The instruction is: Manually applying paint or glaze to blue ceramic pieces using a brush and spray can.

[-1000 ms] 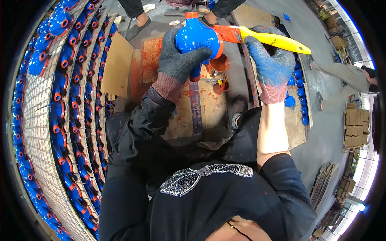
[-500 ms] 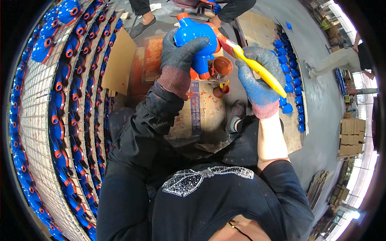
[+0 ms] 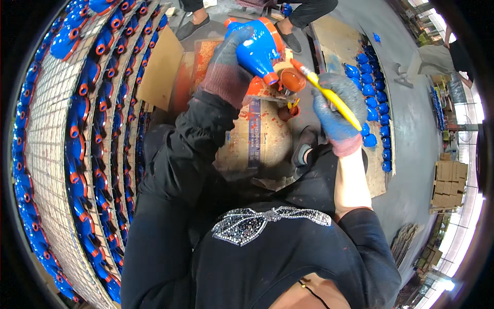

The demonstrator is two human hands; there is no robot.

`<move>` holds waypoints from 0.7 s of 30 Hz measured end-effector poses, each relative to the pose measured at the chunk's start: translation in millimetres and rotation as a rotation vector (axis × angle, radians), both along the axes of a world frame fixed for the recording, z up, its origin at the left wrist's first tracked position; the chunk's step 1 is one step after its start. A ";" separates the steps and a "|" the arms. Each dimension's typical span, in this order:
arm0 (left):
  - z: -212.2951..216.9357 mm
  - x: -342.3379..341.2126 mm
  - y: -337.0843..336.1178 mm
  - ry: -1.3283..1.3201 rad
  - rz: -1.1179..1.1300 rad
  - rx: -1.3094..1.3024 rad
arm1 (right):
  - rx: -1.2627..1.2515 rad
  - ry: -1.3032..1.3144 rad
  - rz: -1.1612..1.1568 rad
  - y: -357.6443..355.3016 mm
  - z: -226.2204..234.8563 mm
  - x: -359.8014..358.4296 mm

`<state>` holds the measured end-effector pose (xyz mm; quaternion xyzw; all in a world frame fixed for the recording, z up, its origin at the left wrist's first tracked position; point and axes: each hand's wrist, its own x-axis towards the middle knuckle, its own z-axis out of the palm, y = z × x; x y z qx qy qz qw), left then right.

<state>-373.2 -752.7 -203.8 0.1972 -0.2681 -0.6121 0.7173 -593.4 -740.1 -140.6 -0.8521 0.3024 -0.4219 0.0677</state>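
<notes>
My left hand (image 3: 230,57), in a dark grey glove, grips a glossy blue metal casting (image 3: 261,42) with orange-red rims, like a pipe fitting or valve body. The casting is tilted, one spout pointing down toward an open cup of red-orange paint (image 3: 293,80). In my right hand (image 3: 342,109), gloved in blue and grey, is a paintbrush (image 3: 329,93) with a yellow handle. Its red-coated bristles are over the cup's right edge; I cannot tell if they touch it. Below stands a smaller reddish cup (image 3: 286,114) with something yellow in it.
Along the left runs a mesh rack (image 3: 46,129) holding many blue castings with red rims. Rows of blue castings (image 3: 369,90) stand on cardboard at right. Another person's legs (image 3: 309,13) are at the top, and a paint-spattered board (image 3: 236,149) lies below the cups.
My left hand has turned the casting, so its spout now points down and right and its rimmed opening faces right. The brush has moved from the casting's rim down toward the paint cup.
</notes>
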 end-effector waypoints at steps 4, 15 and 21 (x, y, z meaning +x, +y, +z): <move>-28.3 4.8 -11.0 -0.445 0.287 -0.168 | 0.021 -0.091 0.015 6.7 7.5 0.2; -11.2 -0.6 15.2 -0.725 0.384 -0.148 | -0.155 -0.014 0.302 27.3 5.1 10.6; -40.9 22.3 7.9 -0.841 0.460 -0.108 | -0.161 0.100 0.401 47.4 -5.0 30.3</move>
